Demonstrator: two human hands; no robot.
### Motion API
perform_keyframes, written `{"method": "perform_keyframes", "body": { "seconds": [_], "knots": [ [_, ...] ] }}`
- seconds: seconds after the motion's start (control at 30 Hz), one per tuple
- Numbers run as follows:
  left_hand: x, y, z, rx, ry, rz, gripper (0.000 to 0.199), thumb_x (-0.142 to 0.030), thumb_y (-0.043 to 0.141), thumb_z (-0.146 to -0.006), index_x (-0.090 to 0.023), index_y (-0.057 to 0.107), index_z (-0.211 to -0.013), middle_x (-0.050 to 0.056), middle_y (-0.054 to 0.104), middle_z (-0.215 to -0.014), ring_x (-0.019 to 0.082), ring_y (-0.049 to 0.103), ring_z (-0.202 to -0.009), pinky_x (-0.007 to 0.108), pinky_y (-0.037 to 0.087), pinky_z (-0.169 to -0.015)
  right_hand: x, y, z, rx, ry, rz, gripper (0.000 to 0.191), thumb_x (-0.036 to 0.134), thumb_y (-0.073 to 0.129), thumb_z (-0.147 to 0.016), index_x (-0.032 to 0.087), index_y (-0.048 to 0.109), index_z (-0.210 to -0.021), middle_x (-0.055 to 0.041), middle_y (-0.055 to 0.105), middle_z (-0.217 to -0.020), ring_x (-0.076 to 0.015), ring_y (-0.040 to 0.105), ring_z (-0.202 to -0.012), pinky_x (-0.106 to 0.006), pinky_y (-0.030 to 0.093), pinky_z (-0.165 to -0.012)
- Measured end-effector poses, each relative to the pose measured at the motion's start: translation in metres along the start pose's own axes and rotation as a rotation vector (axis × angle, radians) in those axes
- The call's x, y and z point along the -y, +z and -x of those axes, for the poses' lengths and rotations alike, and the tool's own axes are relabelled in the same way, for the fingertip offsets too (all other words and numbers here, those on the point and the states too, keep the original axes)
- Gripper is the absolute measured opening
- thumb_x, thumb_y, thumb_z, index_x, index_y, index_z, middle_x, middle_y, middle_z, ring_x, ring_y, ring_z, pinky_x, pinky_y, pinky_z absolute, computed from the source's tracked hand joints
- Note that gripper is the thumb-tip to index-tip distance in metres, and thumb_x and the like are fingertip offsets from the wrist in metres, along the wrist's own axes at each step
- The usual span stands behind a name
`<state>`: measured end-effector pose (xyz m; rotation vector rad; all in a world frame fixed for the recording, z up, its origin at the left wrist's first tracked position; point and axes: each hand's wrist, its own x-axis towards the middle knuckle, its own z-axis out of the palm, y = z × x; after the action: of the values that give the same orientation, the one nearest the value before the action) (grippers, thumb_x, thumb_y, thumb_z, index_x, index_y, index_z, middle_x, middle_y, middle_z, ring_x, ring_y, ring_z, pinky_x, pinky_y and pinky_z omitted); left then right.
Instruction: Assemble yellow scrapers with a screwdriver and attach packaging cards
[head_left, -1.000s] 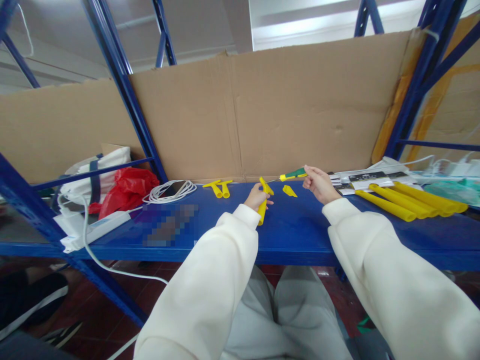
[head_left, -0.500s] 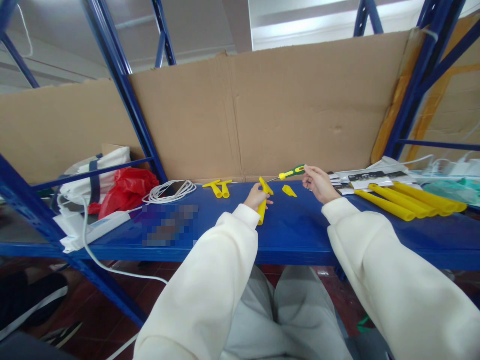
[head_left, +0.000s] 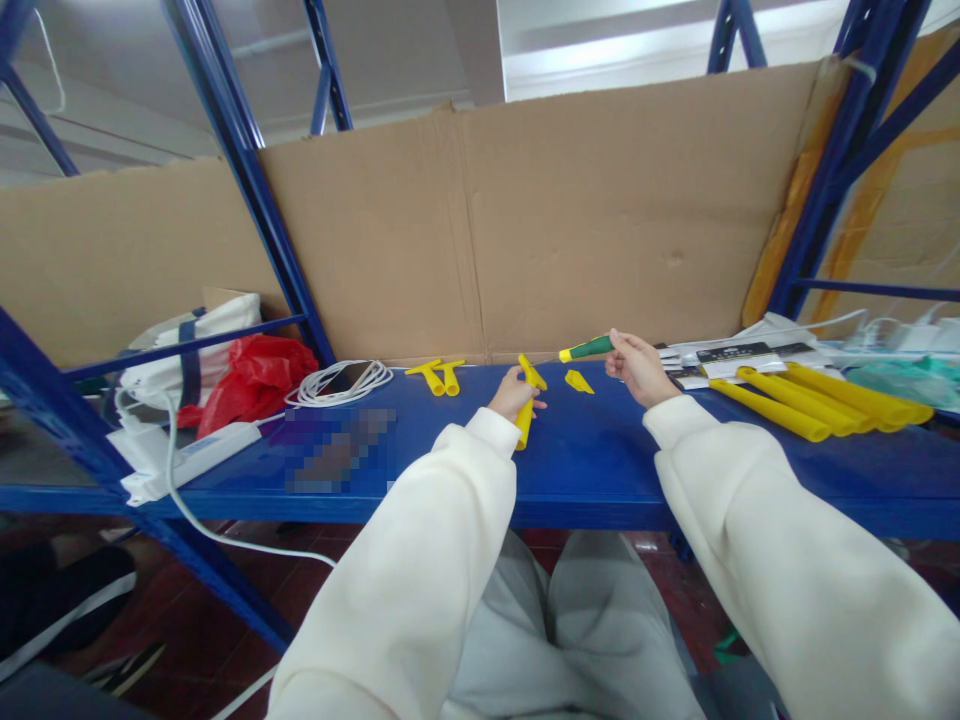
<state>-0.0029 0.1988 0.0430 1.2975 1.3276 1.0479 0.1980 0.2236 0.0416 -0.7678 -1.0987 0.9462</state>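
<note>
While my left fingers [head_left: 516, 382] close round the yellow T-piece [head_left: 524, 426], my right fingers [head_left: 621, 346] pinch the screwdriver [head_left: 587, 348] by its handle end; its long axis points leftward at the T-piece's head.

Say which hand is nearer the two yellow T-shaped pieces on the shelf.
Left. Left hand, gripping a third T-shaped piece, is just right of the pair; right hand, holding the screwdriver, is farther right.

my right hand [head_left: 640, 370] has rolled the screwdriver [head_left: 588, 349] around: a moment ago it showed lots of yellow with the green, and now i see mostly green on it.
</note>
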Motion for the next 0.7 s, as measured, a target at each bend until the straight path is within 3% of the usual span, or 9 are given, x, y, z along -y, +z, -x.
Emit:
{"method": "perform_keyframes", "body": {
  "seconds": [0.23, 0.47, 0.7],
  "knots": [
    [0.0016, 0.0002, -0.0018, -0.014, 0.004, 0.004, 0.056, -0.004, 0.056, -0.085, -0.022, 0.041, -0.136, 0.009, 0.069, -0.114, 0.010, 0.065, -0.058, 0.014, 0.040, -0.040, 0.0001, 0.0006, 0.0003, 0.061, -0.015, -0.011, 0.034, 0.039, 0.085, -0.068, 0.021, 0.058, -0.078, 0.0056, 0.055, -0.057, -0.0076, 0.050, -0.049, -0.018, 0.041, -0.045],
    [-0.0006, 0.0000, 0.0007, -0.003, 0.000, 0.000, 0.058, 0.000, 0.054, -0.084, -0.021, 0.041, -0.137, 0.010, 0.070, -0.113, 0.011, 0.067, -0.059, 0.015, 0.041, -0.040, -0.0031, -0.0008, -0.0023, -0.063, -0.011, 0.002, 0.037, 0.041, 0.086, -0.067, 0.021, 0.055, -0.072, 0.0055, 0.054, -0.056, -0.0065, 0.048, -0.047, -0.017, 0.038, -0.041],
    [-0.0017, 0.0000, 0.0020, -0.003, 0.003, -0.008, 0.058, 0.001, 0.052, -0.084, -0.020, 0.041, -0.137, 0.010, 0.070, -0.114, 0.011, 0.067, -0.059, 0.016, 0.041, -0.040, 0.0003, 0.0032, 0.0005, -0.072, 0.013, -0.011, 0.038, 0.043, 0.086, -0.066, 0.021, 0.055, -0.072, 0.0074, 0.051, -0.050, -0.0059, 0.044, -0.041, -0.017, 0.036, -0.038]
  ]
}}
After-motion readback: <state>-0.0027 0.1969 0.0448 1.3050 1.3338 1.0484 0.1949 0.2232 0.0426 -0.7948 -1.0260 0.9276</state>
